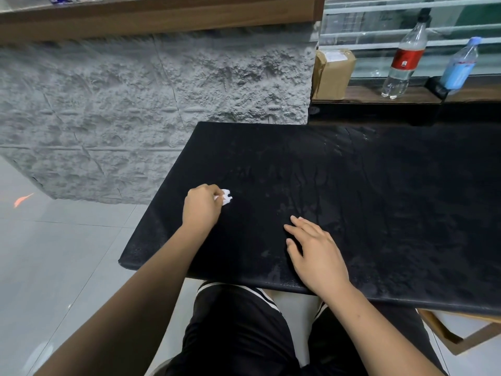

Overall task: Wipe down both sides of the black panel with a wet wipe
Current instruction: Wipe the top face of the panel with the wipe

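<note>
Thighs (244,335) are sitting under the black panel (379,199), left hand (202,208) pinching a wet wipe (226,198), right hand (317,253) flat; pressing its overhanging edge could tip it.

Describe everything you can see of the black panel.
The black panel is a large, flat, matte rectangle, dusty and streaked with grey smears. It lies roughly level above the person's lap. The left hand presses a crumpled white wet wipe on its left part; the right hand rests flat near its front edge.

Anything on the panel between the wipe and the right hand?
Nothing: in the head view, only bare, smudged black panel separates the wet wipe from the right hand.
</note>
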A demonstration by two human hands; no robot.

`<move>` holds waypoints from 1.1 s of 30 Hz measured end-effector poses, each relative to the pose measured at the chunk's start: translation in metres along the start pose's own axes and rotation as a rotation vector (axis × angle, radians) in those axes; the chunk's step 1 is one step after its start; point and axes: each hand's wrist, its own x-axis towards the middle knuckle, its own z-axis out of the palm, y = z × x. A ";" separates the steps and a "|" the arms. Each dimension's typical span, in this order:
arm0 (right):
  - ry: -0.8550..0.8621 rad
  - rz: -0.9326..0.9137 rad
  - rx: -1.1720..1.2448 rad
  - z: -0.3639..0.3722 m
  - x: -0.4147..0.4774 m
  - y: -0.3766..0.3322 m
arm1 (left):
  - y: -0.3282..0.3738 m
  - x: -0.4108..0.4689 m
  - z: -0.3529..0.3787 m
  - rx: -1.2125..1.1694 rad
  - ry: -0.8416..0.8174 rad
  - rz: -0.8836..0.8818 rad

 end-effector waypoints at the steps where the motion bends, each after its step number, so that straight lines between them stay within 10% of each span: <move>1: 0.000 -0.001 -0.001 0.000 0.000 0.000 | -0.005 0.002 -0.002 0.003 0.005 -0.013; 14: 0.006 -0.004 -0.019 0.000 0.000 -0.001 | 0.001 0.006 0.001 -0.020 0.110 -0.251; 33: 0.007 -0.010 -0.028 -0.002 -0.001 -0.003 | 0.073 -0.010 0.046 -0.011 0.006 0.105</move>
